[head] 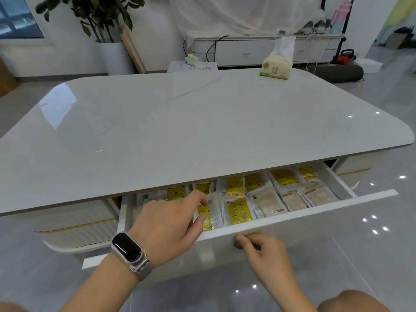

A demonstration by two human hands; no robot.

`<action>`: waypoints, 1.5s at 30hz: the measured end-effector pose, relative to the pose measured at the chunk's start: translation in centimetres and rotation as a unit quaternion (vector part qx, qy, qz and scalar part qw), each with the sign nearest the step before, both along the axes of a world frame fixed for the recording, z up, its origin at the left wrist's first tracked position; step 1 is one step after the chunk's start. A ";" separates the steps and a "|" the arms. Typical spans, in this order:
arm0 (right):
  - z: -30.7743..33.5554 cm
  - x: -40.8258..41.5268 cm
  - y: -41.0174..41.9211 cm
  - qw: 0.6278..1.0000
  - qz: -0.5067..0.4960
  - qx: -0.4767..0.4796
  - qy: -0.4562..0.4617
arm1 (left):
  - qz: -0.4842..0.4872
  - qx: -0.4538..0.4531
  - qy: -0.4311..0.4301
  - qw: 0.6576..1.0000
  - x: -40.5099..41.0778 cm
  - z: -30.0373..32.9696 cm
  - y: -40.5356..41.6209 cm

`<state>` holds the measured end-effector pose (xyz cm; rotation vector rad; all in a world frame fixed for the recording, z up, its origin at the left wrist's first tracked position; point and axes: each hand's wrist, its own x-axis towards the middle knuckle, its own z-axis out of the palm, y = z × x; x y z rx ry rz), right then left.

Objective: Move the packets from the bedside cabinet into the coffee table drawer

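The coffee table drawer [315, 216] stands pulled out under the white table top [202, 122]. Several packets lie in it in rows: yellow-printed ones [238, 212] towards the left and middle, beige ones [267, 202] on the right. My left hand [171, 224], with a watch on the wrist, reaches over the drawer's front and pinches a yellow packet [206, 216] between thumb and fingers. My right hand [261, 248] is at the drawer front's lower part, its fingers curled against the panel. The bedside cabinet is out of view.
A tissue pack [276, 65] stands on the far right of the table top. Behind it are a low white TV cabinet [247, 51], a potted plant [108, 30] at the back left, and glossy grey floor tiles all round.
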<state>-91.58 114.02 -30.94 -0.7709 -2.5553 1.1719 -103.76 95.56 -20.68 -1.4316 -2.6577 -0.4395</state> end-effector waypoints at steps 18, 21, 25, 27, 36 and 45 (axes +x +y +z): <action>1.2 -11.0 1.0 0.964 -0.006 -0.265 -0.033 | 0.034 -0.187 -0.060 0.980 -2.0 -0.8 0.3; 1.0 -12.2 0.9 0.967 -0.029 -0.254 -0.013 | 0.037 -0.179 -0.068 0.981 -2.3 -1.0 0.4; 0.5 -12.6 1.2 0.956 -0.018 -0.292 -0.011 | 0.057 -0.148 -0.076 0.984 -2.9 -1.3 0.2; 0.1 -12.7 1.4 0.954 -0.014 -0.300 -0.017 | 0.075 -0.134 -0.080 0.985 -3.3 -1.7 0.1; 3.1 -13.1 0.9 0.959 0.067 -0.124 -0.244 | 0.099 -0.088 -0.180 0.975 -5.2 -0.4 2.1; 18.2 -11.7 -4.2 0.855 0.241 0.065 -0.455 | 0.184 -0.166 -0.301 0.921 -4.2 9.0 -4.4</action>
